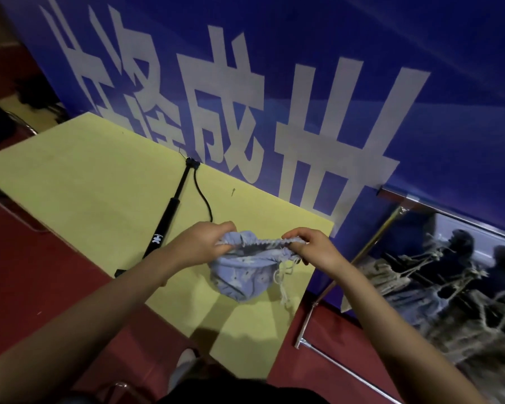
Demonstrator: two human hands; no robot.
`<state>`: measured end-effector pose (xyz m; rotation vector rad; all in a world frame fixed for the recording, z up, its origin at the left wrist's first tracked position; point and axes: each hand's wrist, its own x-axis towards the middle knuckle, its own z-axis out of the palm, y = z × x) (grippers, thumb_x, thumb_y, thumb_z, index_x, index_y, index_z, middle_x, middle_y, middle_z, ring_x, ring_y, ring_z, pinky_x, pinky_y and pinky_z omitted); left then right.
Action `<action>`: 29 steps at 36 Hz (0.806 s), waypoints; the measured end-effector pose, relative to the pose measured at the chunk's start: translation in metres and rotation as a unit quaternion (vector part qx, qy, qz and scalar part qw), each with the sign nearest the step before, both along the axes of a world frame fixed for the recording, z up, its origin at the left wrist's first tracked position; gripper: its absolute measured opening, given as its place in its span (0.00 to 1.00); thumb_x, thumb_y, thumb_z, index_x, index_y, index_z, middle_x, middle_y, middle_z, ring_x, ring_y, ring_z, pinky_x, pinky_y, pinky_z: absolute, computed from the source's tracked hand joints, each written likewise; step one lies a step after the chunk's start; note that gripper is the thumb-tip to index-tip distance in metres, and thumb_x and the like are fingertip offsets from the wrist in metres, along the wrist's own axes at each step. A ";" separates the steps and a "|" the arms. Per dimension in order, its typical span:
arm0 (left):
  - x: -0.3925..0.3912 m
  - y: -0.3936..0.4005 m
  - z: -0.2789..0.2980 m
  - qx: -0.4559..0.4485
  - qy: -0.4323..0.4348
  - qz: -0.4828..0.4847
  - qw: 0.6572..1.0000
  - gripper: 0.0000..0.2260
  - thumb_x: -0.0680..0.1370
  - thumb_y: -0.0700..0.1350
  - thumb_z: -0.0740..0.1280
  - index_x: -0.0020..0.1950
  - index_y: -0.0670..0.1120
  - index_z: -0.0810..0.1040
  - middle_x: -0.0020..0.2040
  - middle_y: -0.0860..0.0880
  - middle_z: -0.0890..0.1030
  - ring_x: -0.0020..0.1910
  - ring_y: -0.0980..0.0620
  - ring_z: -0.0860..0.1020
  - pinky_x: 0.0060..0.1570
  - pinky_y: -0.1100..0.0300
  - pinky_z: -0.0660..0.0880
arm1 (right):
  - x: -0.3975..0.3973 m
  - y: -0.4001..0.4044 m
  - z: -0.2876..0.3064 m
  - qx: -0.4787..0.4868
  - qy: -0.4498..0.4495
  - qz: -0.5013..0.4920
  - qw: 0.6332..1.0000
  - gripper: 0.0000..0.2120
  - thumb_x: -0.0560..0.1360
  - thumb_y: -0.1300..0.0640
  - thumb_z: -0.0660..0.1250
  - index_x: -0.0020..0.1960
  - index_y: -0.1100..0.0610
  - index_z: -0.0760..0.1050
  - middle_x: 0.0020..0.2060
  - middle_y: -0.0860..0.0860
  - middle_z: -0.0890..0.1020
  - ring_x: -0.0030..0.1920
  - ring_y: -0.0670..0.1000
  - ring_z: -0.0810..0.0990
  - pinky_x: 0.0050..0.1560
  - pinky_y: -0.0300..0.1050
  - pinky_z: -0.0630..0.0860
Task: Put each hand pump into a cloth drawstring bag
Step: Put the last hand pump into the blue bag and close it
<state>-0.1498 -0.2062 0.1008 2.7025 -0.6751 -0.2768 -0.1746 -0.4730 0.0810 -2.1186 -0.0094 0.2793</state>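
With the left hand [204, 243] and right hand [309, 249] pinching the cloth bag [245, 275] mouth above the tabletop [85, 185], the long hand pump [169, 211] lying beside may snag if the gathered opening is too narrow.

Large pale Chinese characters across the blue banner [274, 68], the clearest reading 成 and 世, the left ones cut off. On the black hand pump [165, 220], a small white logo, its lettering too small to read.
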 end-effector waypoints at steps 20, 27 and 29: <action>0.160 0.135 -0.003 -0.128 0.106 0.072 0.983 0.08 0.77 0.40 0.65 0.43 0.52 0.79 0.40 0.50 0.81 0.40 0.51 0.80 0.42 0.57 0.76 | 0.092 0.084 0.004 -0.112 0.087 -0.109 0.984 0.07 0.75 0.63 0.62 0.49 0.58 0.79 0.38 0.59 0.83 0.34 0.52 0.79 0.35 0.45 0.74; 0.179 0.160 0.002 -0.474 0.457 0.106 0.746 0.30 0.55 0.51 0.84 0.52 0.39 0.83 0.51 0.41 0.84 0.50 0.49 0.83 0.46 0.61 0.80 | 0.120 0.119 0.010 0.501 0.185 -0.269 0.801 0.08 0.78 0.70 0.58 0.48 0.65 0.75 0.37 0.58 0.83 0.34 0.48 0.84 0.36 0.38 0.81; 0.184 0.162 0.000 -0.530 0.497 0.110 0.679 0.25 0.61 0.46 0.81 0.55 0.39 0.82 0.56 0.40 0.82 0.53 0.48 0.82 0.49 0.59 0.80 | 0.128 0.128 0.008 0.620 0.201 -0.276 0.707 0.09 0.72 0.73 0.63 0.50 0.67 0.77 0.35 0.57 0.84 0.32 0.51 0.84 0.35 0.40 0.81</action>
